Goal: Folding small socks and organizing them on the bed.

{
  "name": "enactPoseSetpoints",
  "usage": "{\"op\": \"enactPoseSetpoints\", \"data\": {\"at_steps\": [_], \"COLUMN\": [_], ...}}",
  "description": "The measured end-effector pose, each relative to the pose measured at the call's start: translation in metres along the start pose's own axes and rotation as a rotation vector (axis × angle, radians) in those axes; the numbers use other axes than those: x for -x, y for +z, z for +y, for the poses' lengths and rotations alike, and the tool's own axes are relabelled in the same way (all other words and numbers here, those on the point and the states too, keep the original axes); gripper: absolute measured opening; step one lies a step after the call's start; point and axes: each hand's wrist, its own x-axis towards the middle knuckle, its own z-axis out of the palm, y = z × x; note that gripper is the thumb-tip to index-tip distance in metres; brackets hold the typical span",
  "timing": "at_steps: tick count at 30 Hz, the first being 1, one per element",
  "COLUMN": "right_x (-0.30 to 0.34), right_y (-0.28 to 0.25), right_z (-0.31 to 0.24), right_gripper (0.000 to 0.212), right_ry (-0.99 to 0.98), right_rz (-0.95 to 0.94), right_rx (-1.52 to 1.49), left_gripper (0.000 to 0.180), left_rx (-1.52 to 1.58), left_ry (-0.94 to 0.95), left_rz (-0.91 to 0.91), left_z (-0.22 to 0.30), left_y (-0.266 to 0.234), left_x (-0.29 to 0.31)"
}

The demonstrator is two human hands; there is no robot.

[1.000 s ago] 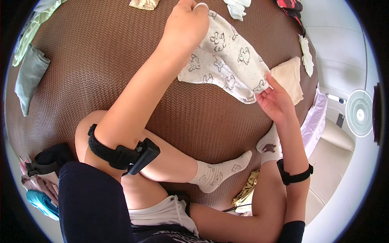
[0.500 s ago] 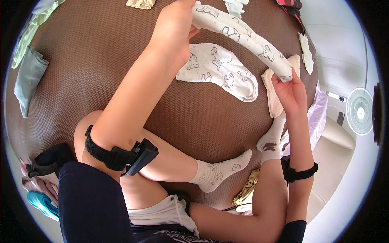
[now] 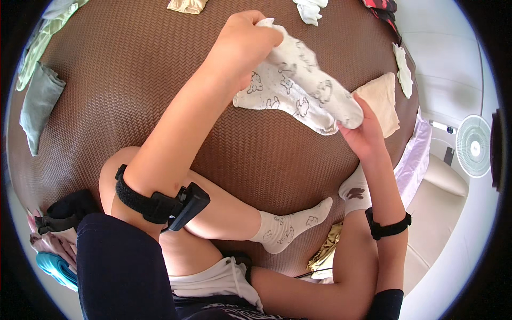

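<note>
sock aloft [image 3: 320,74]: one, white with dark animal outlines, blurred, slung between both hands over the brown woven mat [image 3: 149,69].
sock lying [image 3: 277,96]: one, same pattern, flat on mat, partly covered from view; contact unclear.
change: half a second ago aloft one arched well clear; now lowered across its twin, suggesting the pair is being lined up.
left hand [image 3: 246,42]: fingers curled tight, pinching one end.
right hand [image 3: 365,137]: fingers partway curled, thumb holding rounded end.
worn socks [image 3: 288,230]: two.
cream cloth [image 3: 380,101]: one, near mat's right edge.
grey-green cloth [image 3: 40,106]: one, left edge.
fan [image 3: 474,146]: one, beyond right edge.
</note>
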Motion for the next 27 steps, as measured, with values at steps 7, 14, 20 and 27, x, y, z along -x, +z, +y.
{"op": "enactPoseSetpoints", "data": {"at_steps": [7,14,20,27], "right_x": [-0.004,0.004,0.002,0.001], "right_y": [-0.009,0.006,-0.004,-0.007], "right_z": [0.024,0.028,0.035,0.016], "right_gripper": [0.032,0.033,0.021,0.011], "right_ry": [0.048,0.006,-0.117,-0.359], "right_rz": [-0.095,-0.059,-0.161,-0.020], "right_rx": [0.532,1.028,0.608,0.544], "left_gripper": [0.046,0.048,0.042,0.035], "left_rx": [-1.238,-1.273,-0.980,-1.036], "left_ry": [0.095,0.169,0.272,0.095], "left_rz": [0.037,0.094,0.058,-0.149], "left_z": [-0.005,-0.006,-0.008,-0.005], "left_y": [0.010,0.008,-0.002,-0.005], "left_x": [0.013,0.008,0.000,0.002]}}
